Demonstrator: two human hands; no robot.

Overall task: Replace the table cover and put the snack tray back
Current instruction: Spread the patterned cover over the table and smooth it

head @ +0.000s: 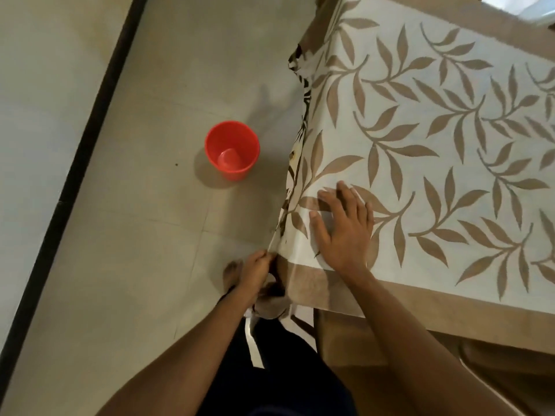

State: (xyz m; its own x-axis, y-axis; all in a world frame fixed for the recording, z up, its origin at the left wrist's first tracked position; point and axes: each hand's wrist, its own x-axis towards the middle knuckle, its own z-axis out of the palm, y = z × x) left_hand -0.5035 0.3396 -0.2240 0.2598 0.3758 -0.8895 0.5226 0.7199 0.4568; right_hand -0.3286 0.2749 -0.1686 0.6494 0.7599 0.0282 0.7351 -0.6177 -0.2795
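1. Right hand [342, 226] lies flat, fingers spread, pressing the leaf-patterned table cover [426, 139] down near the tabletop's corner.
2. Just below and beside that, the left hand [255, 267] has its grip pinched closed on the cover's hanging edge at the corner.
3. Under that grip, a darker patterned cloth [300, 94] peeks out along the side, running away up the table edge.
4. Well apart from both hands, out on the tiled floor [120, 205], a red bucket [232, 150] stands upright.
5. A bare foot [232, 271] shows right behind the left hand.
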